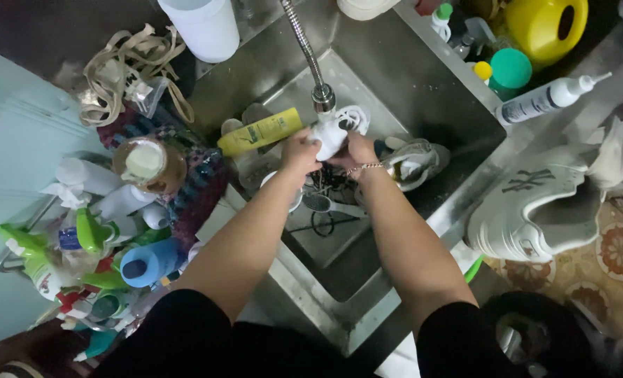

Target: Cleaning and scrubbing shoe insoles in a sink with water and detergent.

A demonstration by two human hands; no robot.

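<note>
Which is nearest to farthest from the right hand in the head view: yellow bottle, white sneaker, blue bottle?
From the right hand:
1. yellow bottle, lying in the sink just past the left hand.
2. white sneaker, on the counter to the right.
3. blue bottle, in the clutter at far left.

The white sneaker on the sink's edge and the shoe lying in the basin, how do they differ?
The white sneaker rests out of the basin on the sink rim, far from both hands; the grey shoe lies inside the basin, right beside the right hand. The sneaker looks clean and bright, while the basin shoe looks darker and dingy. The sneaker's side shows whole; the basin shoe is partly hidden by the right wrist. Both lie tilted, not flat on their soles.
</note>
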